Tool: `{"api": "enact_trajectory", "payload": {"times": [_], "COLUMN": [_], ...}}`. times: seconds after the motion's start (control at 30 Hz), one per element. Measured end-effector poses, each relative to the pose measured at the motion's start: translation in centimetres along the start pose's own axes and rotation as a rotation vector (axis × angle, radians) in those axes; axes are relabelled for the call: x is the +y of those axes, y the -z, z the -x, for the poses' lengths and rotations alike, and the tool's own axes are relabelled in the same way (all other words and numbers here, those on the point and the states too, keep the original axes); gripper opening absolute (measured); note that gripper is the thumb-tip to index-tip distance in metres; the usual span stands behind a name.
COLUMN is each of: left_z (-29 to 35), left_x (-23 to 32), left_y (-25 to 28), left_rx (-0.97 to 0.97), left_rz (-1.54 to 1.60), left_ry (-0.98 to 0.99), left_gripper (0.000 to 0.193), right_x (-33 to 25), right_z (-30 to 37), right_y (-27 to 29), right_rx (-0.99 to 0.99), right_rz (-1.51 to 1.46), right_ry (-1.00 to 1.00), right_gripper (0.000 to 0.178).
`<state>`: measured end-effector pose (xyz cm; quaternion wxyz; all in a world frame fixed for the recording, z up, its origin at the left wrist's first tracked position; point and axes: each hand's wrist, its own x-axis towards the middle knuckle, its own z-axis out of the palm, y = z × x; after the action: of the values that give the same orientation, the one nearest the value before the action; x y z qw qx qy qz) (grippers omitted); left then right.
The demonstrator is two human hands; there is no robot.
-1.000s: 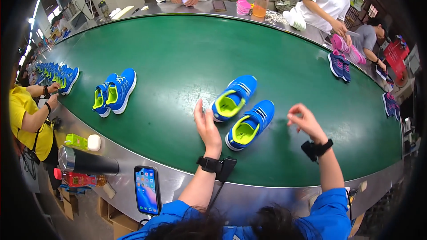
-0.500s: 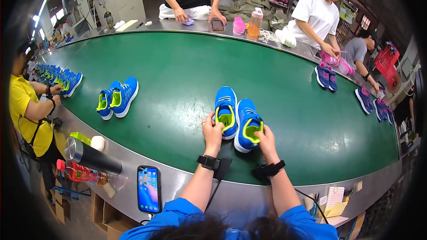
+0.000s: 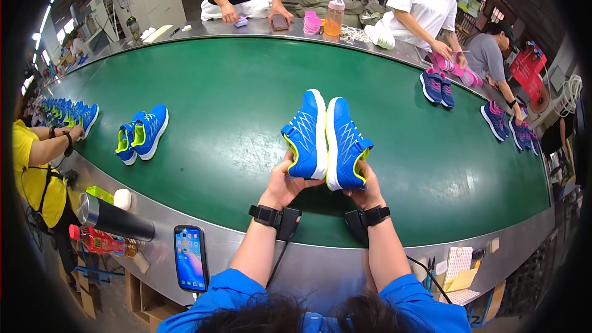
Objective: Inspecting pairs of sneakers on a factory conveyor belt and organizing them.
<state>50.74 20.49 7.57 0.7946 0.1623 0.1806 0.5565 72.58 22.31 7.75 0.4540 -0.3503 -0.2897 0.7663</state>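
Note:
My left hand [image 3: 285, 180] grips the heel of a blue sneaker [image 3: 307, 139] with a lime-green lining and white sole. Its twin, another blue sneaker [image 3: 346, 148], is held at the heel by my right hand [image 3: 368, 186]. Both shoes are tipped so their inner sides face up, with the white soles side by side in the middle and toes pointing away from me. They are over the green conveyor belt [image 3: 246, 86]. The fingers of both hands are partly hidden by the shoes. Black bands with small boxes sit on my wrists.
To the left stands another blue sneaker pair [image 3: 142, 134], with a long row of sneakers [image 3: 68, 117] beyond. Navy-and-pink sneakers [image 3: 438, 88] are at right. On the metal edge lie a phone [image 3: 191, 259], a black flask [image 3: 117, 217] and a red-labelled bottle [image 3: 98, 239]. Co-workers stand around the belt.
Both sneakers have been turned from upright onto their outer sides and their soles brought together. My hands have shifted under the heels. The view has shifted slightly.

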Motion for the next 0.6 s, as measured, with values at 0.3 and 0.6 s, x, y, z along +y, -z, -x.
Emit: {"api": "enact_trajectory", "payload": {"times": [0.3,0.6], "left_z": [-0.7,-0.3], "left_x": [-1.3,-1.4], "left_y": [-0.5,-1.5], "left_rx": [0.194,0.437], "left_rz": [-0.939,-1.108], "left_ry": [-0.716,-0.819], "left_gripper": [0.085,0.069], "right_x": [-0.7,-0.8], "right_z": [0.2,0.1], "right_y": [-2.4,-1.8], "right_rx": [0.309,0.379], "right_rz": [0.611,0.718], "right_ry": [0.756,0.874], "right_gripper": [0.063,0.061]}}
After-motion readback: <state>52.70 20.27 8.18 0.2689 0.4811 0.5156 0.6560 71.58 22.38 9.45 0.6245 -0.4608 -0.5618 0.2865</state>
